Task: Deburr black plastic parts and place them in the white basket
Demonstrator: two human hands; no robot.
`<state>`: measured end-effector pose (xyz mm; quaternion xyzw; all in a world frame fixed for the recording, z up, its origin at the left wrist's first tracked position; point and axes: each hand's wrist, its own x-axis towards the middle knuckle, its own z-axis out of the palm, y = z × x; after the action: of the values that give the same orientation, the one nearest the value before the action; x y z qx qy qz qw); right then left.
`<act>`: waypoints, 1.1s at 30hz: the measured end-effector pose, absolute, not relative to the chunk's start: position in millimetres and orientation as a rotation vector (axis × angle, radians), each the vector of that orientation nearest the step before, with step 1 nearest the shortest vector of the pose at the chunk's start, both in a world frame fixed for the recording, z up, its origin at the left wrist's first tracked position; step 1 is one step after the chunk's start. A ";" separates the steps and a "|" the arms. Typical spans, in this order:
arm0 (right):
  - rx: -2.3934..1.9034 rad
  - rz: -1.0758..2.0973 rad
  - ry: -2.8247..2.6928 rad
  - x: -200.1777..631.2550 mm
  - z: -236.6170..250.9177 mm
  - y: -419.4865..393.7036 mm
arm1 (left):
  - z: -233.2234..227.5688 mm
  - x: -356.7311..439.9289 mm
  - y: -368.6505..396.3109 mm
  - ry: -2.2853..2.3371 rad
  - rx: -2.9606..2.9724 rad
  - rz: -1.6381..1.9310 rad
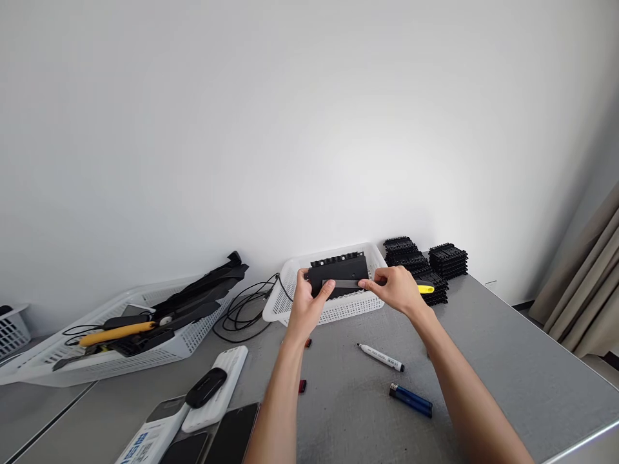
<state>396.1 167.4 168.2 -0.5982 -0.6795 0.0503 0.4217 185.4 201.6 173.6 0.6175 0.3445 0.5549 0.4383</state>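
Note:
In front of me, my left hand (309, 299) is closed on the left end of a black plastic part (336, 270) with a notched upper edge. Its thumb presses near one end of a thin grey strip (342, 283) lying along the part's face. My right hand (397, 288) pinches the strip's other end between thumb and finger. A yellow handle (425, 289) shows just beyond the right hand; whether it is held or joins the strip is hidden. Both hands are over the front of a white perforated basket (326, 314).
Stacks of black slatted parts (448, 260) stand at the back right. On the grey table (348, 412) lie a white marker (380, 357), a blue lighter (411, 400), phones (232, 435) and a black cable (242, 316). A larger white basket (159, 361) with tools stands left.

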 end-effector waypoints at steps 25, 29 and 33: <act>-1.492 0.076 -1.718 415.0 169.0 167.4 | 175.0 176.5 206.4 0.926 1.608 1.410; -1.515 0.066 -1.699 427.3 170.2 165.7 | 175.0 173.1 209.7 0.921 1.635 1.466; -1.535 0.049 -1.708 432.3 170.8 165.2 | 172.3 169.0 213.5 0.906 1.636 1.448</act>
<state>432.3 165.2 170.8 -0.6096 -0.6782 0.0195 0.4100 169.0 213.5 172.3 0.6403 0.3544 0.5667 0.3784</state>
